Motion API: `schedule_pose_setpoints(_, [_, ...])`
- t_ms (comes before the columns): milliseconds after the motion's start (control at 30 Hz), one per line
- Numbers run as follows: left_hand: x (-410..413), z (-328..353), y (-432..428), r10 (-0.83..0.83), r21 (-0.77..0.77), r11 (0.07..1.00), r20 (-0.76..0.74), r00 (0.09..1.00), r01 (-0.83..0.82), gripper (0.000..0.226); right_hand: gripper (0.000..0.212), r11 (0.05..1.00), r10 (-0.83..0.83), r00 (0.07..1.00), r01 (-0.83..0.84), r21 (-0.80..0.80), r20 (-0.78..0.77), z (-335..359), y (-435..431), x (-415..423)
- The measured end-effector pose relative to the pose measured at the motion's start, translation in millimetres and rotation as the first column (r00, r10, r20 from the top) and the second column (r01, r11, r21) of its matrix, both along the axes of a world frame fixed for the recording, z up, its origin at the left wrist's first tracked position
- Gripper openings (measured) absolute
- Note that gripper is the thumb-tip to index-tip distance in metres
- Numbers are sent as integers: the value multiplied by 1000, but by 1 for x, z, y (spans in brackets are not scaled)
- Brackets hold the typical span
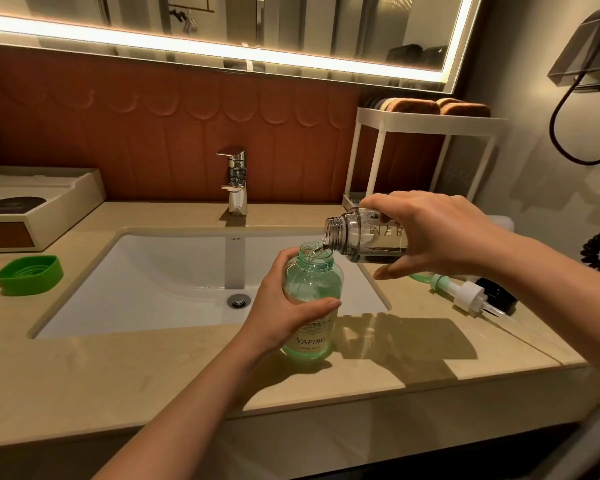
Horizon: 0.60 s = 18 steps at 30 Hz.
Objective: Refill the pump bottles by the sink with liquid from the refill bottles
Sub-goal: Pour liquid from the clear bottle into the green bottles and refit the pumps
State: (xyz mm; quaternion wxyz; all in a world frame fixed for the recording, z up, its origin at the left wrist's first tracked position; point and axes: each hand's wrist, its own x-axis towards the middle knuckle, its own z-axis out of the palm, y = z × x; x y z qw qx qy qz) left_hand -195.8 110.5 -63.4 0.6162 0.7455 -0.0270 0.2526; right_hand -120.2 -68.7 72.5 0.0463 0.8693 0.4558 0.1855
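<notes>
Two hands work at the right end of the desk [118, 375], beside the sink [153, 271]. The left hand [278, 313] wraps its fingers [321, 304] round the shoulder of the green pump bottle [314, 341], with the thumb across the front above the YAPING label and the others curled behind. That bottle stands upright on the desk at the sink's front right corner, its neck open and its pump off.

The right hand [430, 230] grips the clear refill bottle [364, 237], fingers [385, 202] curled over the top and thumb underneath. The refill bottle is tipped nearly level, its mouth pointing left just above the green neck. A thin clear stream [317, 249] runs from the mouth into the neck.

Just below and right of the right fingers, the pump head [465, 294] lies on its side on the desk, with a black cap [496, 294] just beside it. Well left of the left fingers sits a green plastic dish [28, 275]. The faucet [236, 185] stands beyond both hands.
</notes>
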Motion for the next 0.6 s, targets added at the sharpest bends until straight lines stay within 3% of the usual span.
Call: schedule_pose_setpoints(600, [1,-1,0,15,7,1000,-18,1000,-15,63,94,1000,-8,999,9,-26,32,1,2,2])
